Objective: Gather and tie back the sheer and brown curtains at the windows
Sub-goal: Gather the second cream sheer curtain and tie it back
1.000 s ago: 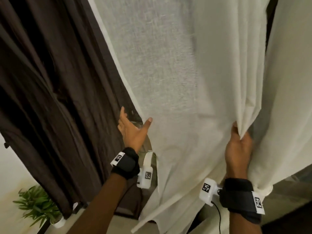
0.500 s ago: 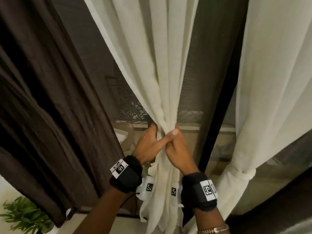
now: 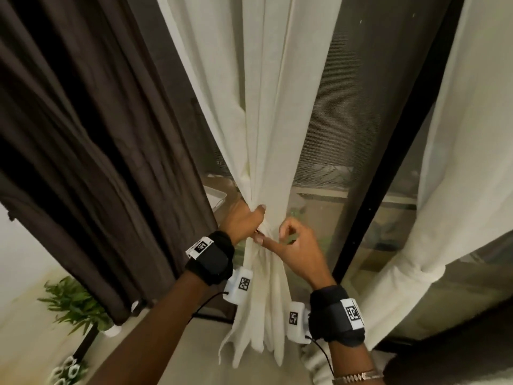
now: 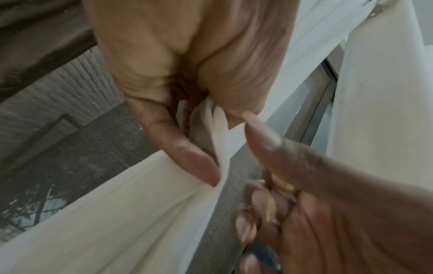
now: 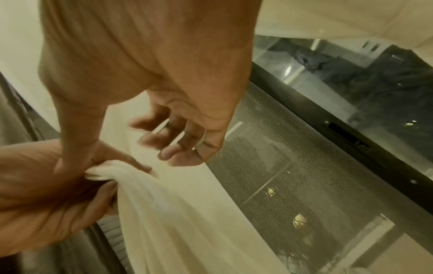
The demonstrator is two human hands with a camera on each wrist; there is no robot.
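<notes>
The sheer curtain (image 3: 266, 112) hangs gathered into one narrow bunch in the middle of the head view. My left hand (image 3: 245, 220) grips the bunch at its waist, fingers wrapped round the folds (image 4: 211, 118). My right hand (image 3: 288, 241) is just right of the bunch, its thumb touching the fabric below the left hand and its fingers (image 5: 173, 144) loosely curled, holding nothing. The brown curtain (image 3: 91, 129) hangs loose at the left. The bunch (image 5: 175, 222) spreads out again below the grip.
A second sheer curtain (image 3: 455, 168) at the right is tied with a white band (image 3: 416, 273). A mesh screen (image 3: 344, 107) and black window frame (image 3: 388, 173) stand behind the bunch. A potted plant (image 3: 75, 307) sits low at the left.
The sheer curtain went from spread wide to gathered into a bunch under both hands. Since then my right hand has let go of it and drawn slightly right; the left keeps its grip.
</notes>
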